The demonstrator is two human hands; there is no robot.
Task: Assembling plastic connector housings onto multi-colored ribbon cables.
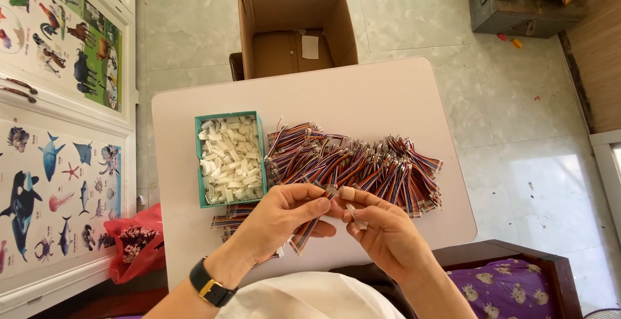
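Observation:
My left hand (284, 215) pinches a short multicoloured ribbon cable (304, 235) near its top end, the cable hanging down toward me. My right hand (381, 228) meets it at the fingertips, holding a small white plastic connector (349, 194) at the cable's end. Both hands hover over the near edge of a small white table (362, 93). Just beyond them lies a wide pile of the same coloured cables (362, 164). A green tray (198, 164) full of white connectors sits to the left of the pile. A black wristwatch (208, 285) is on my left wrist.
An open cardboard box (294, 28) stands on the tiled floor beyond the table. A red plastic bag (132, 241) with more cables lies at the lower left. Animal posters cover the left wall. A grey metal box (524, 9) sits at the top right, a wooden chair at the lower right.

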